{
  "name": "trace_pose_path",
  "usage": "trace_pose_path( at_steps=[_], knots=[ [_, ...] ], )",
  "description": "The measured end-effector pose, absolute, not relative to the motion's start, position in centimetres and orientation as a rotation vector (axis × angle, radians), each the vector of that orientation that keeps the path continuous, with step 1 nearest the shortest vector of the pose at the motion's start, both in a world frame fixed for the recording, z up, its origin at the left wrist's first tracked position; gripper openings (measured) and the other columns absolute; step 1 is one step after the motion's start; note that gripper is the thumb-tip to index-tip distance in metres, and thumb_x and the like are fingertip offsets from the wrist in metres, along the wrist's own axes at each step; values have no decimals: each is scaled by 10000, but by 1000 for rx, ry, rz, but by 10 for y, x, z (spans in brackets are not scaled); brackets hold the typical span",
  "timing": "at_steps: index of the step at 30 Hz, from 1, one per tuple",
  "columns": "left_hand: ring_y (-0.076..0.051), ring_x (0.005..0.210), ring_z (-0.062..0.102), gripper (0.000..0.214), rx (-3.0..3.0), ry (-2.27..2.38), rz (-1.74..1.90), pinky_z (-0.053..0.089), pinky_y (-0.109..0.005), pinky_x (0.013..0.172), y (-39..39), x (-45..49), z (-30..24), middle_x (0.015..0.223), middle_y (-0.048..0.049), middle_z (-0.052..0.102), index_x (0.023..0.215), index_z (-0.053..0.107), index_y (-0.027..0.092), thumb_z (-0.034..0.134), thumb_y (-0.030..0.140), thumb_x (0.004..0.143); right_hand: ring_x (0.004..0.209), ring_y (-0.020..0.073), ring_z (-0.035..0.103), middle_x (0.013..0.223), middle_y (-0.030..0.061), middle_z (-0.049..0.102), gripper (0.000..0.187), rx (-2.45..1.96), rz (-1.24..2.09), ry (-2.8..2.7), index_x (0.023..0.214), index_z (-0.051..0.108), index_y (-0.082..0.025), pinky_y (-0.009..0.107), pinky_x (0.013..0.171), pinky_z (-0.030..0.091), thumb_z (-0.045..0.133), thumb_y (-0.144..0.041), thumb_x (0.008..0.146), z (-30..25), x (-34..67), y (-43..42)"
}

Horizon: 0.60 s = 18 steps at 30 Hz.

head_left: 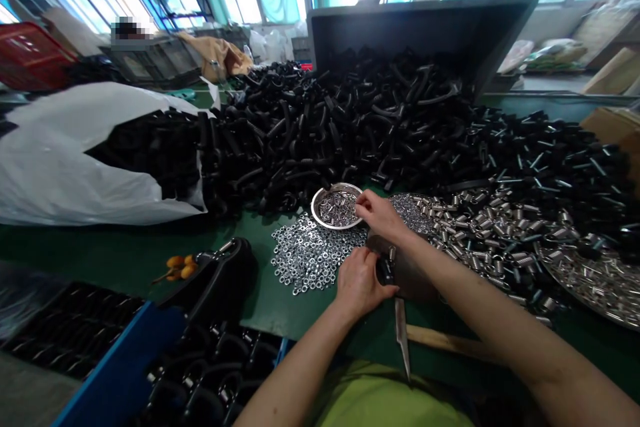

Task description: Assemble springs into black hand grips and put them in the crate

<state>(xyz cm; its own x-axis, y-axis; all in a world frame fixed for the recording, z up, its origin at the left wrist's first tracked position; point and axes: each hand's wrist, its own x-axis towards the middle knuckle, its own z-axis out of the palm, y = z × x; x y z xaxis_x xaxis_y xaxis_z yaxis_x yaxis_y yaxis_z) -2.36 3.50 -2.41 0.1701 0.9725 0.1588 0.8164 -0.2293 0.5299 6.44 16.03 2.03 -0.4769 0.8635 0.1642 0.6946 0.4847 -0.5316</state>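
My left hand (361, 285) is closed around a small black part (385, 271) at the table's middle. A metal spring (392, 254) shows beside that part. My right hand (381, 215) is at the right rim of a round metal bowl (315, 214), fingers pinched together. Whatever lies between those fingertips is too small to make out. Small shiny metal pieces (336, 207) fill the bowl. In front of it and left of my left hand spreads a pile of hex nuts (306, 257). A dark, flat-sided block (415, 270) stands under my right forearm.
Black curved handles (320, 127) are heaped behind the bowl, before a tipped grey bin (420, 20). Springs (475, 230) lie to the right. A pointed metal blade (401, 337) and a wooden strip (447, 341) lie near me. A blue crate (117, 363) holds black parts at lower left.
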Motion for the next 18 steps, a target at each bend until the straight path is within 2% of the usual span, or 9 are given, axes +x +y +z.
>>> trace_pose_path(
  at_steps=[3,8,14,18],
  knots=[
    [-263,968,508,568,2139,1693,683,432,-396,825,35,-24,-24,1032,-69,566,1025,565,208,783,445,556,804,130,608,876,12,681,179,-1234,659,-2353,917,639,-192,237,728,433,471,-210,859,23,103,129],
    [-254,968,506,532,2150,1693,651,420,-375,822,34,-25,-22,1000,-58,560,1007,575,220,776,444,569,822,154,613,841,27,682,197,-1258,708,-2383,792,675,-188,280,774,445,500,-98,786,12,135,94],
    [-258,961,506,527,2175,1677,644,424,-381,824,35,-25,-22,990,-64,555,996,577,210,773,451,569,755,157,594,807,36,647,253,-1319,625,-2405,944,586,-160,271,693,439,473,-48,747,10,129,90],
    [-253,950,504,527,2172,1665,661,418,-378,820,36,-26,-23,992,-58,553,993,573,216,773,453,567,794,176,565,838,60,619,249,-1272,534,-2518,976,550,-155,285,707,424,447,-54,773,10,129,91]
  ],
)
